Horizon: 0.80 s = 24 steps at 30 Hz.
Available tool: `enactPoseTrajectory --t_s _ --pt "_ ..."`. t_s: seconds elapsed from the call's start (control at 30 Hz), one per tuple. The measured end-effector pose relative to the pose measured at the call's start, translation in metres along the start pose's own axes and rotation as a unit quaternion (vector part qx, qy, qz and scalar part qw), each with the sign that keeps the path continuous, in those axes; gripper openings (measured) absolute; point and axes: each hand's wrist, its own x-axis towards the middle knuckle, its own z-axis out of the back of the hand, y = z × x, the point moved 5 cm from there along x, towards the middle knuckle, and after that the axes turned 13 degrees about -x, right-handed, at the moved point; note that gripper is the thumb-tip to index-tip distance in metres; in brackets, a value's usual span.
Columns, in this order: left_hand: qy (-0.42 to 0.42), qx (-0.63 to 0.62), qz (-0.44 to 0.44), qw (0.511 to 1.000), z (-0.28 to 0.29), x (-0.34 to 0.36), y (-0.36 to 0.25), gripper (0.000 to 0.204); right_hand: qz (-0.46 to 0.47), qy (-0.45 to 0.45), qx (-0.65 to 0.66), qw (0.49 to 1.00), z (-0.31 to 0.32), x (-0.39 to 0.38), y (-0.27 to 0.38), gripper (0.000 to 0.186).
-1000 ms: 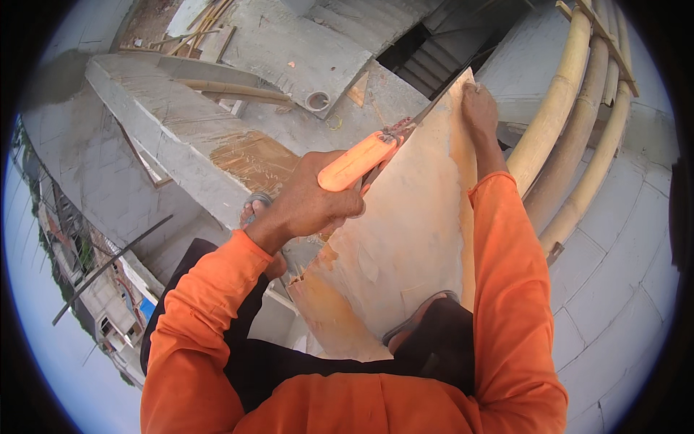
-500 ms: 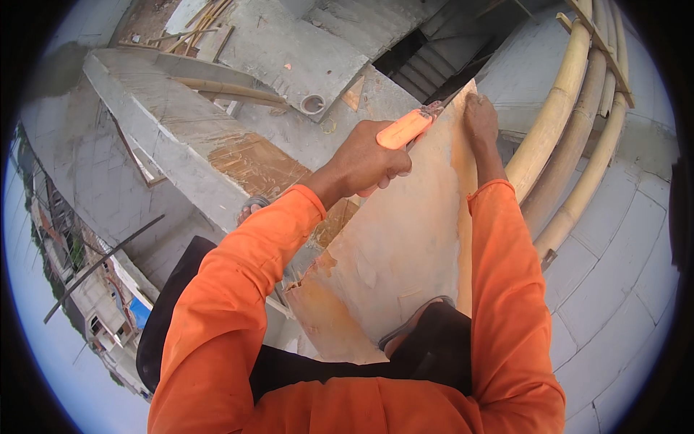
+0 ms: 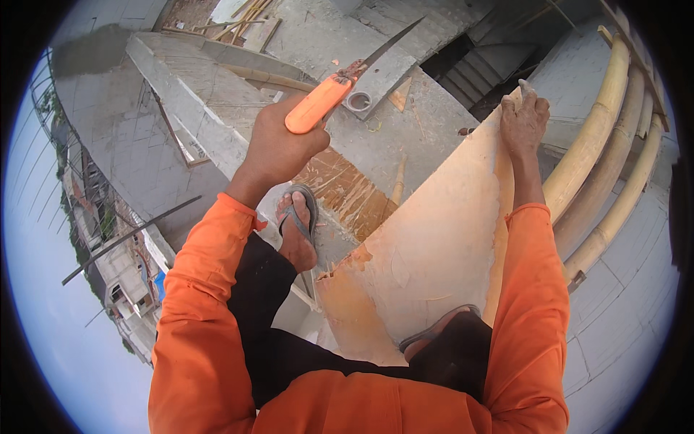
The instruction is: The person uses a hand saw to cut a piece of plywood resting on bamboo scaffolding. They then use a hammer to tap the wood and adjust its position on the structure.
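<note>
The left hand [image 3: 280,148] covers the lower part of the handle [image 3: 316,105] of the saw [image 3: 351,72], and most of its fingertips are out of sight. The teeth of the blade [image 3: 390,43] are too small to tell. The right hand [image 3: 525,124] hides a bit of the board's [image 3: 430,239] far corner. A trouser leg [image 3: 457,354] covers much of the right foot [image 3: 438,328]. The lower edge cuts off the shirt [image 3: 354,401].
</note>
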Motion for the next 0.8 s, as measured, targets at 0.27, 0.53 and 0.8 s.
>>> enactPoseTrajectory --t_s 0.27,0.53,0.8 --pt "-0.29 0.415 -0.007 0.862 0.14 -0.014 0.077 0.014 0.277 0.282 -0.188 0.899 0.005 -0.055 0.091 0.033" --pt "-0.194 0.375 0.234 0.876 0.123 -0.074 0.301 0.041 0.401 0.331 -0.02 0.854 0.019 -0.134 0.119 0.027" --pt "0.043 0.421 0.402 0.812 0.136 -0.059 0.319 0.046 0.13 0.151 0.335 0.921 0.084 -0.005 0.05 0.02"
